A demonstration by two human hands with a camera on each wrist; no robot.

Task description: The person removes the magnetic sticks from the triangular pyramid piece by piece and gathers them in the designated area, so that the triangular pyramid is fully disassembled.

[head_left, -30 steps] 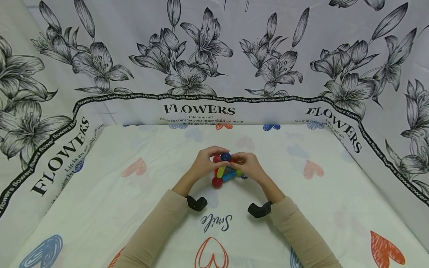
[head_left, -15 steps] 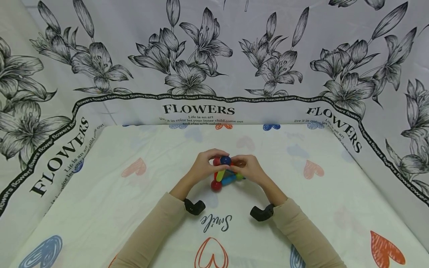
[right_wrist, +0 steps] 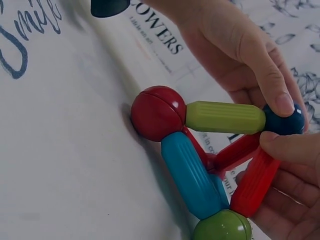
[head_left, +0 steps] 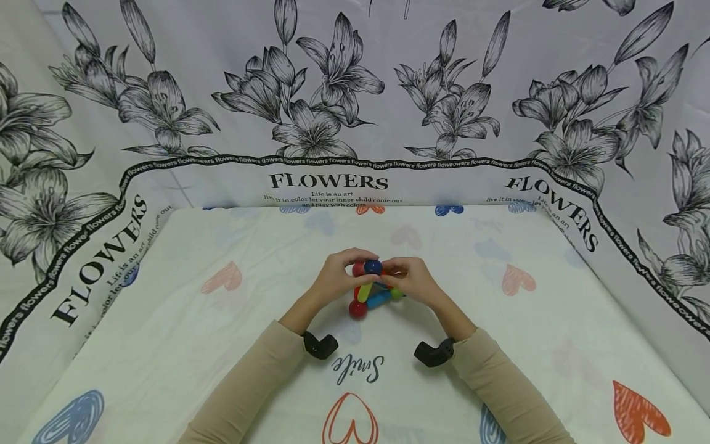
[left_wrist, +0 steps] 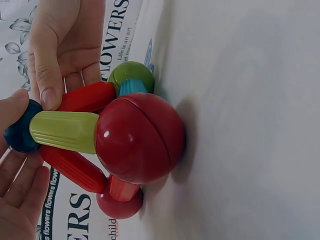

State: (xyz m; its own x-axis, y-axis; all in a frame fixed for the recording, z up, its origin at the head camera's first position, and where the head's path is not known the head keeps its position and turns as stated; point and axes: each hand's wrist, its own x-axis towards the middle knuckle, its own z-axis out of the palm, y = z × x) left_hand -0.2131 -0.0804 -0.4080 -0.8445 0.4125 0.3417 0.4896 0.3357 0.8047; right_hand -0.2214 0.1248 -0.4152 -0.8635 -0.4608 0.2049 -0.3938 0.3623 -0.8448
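A pyramid-shaped build of ribbed magnetic rods and balls stands on the cloth between my hands in the head view. A dark blue ball forms its top. From there run a lime-green rod and two red rods. At the base are a large red ball, a green ball, a smaller red ball and a blue rod. My left hand holds the blue ball, thumb against it. My right hand pinches a red rod just below that ball.
A white tablecloth printed with hearts and "Smile" covers the table. Flower-printed fabric rises behind it and at both sides. A black wrist mount sits on each wrist.
Both hands and the build have come slightly lower and nearer to me, mostly in the first half second. Since then they stay almost still, both keeping their hold.
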